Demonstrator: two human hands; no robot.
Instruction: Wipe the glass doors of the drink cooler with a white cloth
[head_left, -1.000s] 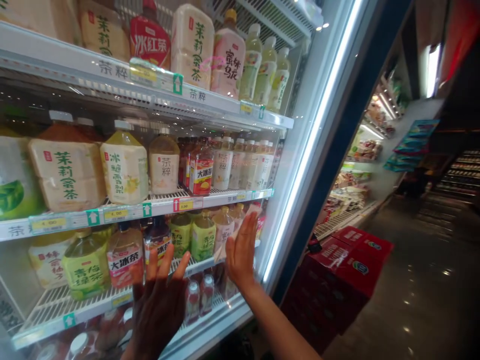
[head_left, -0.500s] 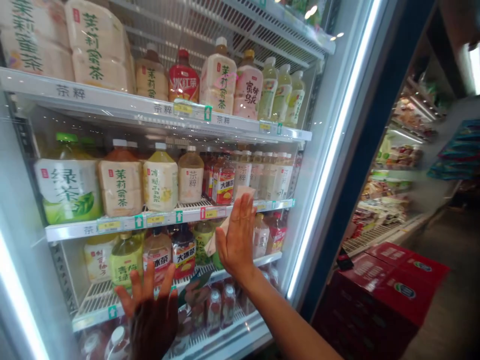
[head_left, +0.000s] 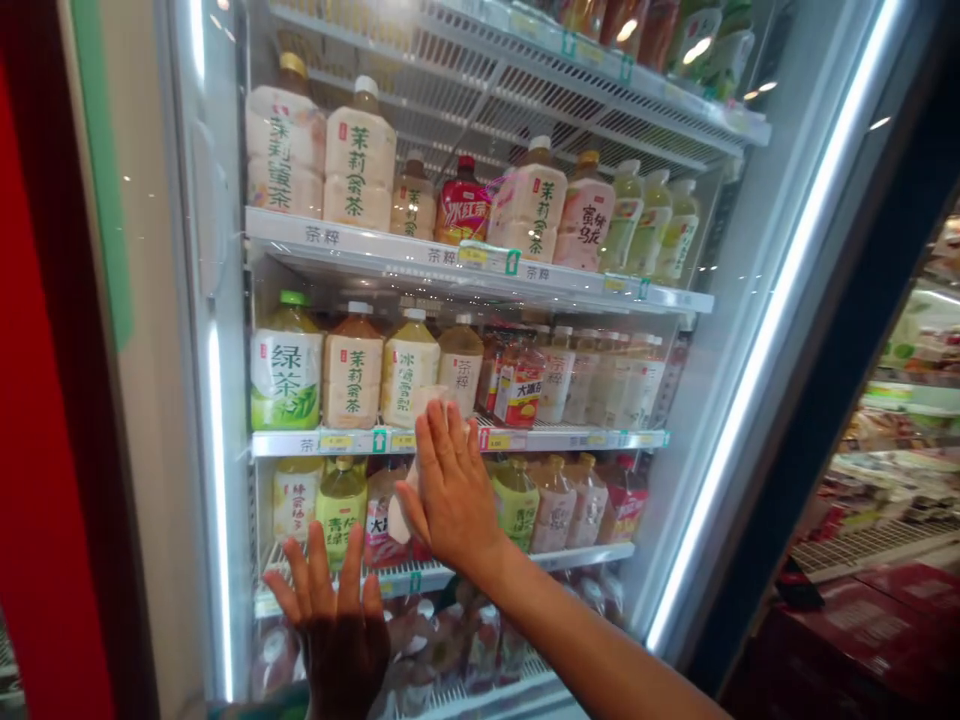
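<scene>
My right hand (head_left: 454, 490) lies flat on the glass door (head_left: 517, 290) of a lit drinks fridge, fingers stretched upward. Under its palm it holds a pale pinkish-white cloth (head_left: 400, 518) against the glass; most of the cloth is hidden, with edges showing past the fingertips and beside the thumb. Lower and to the left, my left hand (head_left: 330, 605) is raised with its fingers spread and nothing in it. Whether it touches the glass I cannot tell. Behind the glass, near the right hand, stand a pear drink bottle (head_left: 411, 370) and a tea bottle (head_left: 461, 365).
Shelves of bottled drinks fill the fridge, including a green tea bottle (head_left: 286, 375). A vertical door handle (head_left: 206, 210) runs along the left side. To the right are an open chilled display (head_left: 892, 470) and dark red boxes (head_left: 885, 630).
The view has swung left, bringing the fridge's left frame and handle into sight. My right hand and the cloth have slid left across the glass; my left hand stays open and raised.
</scene>
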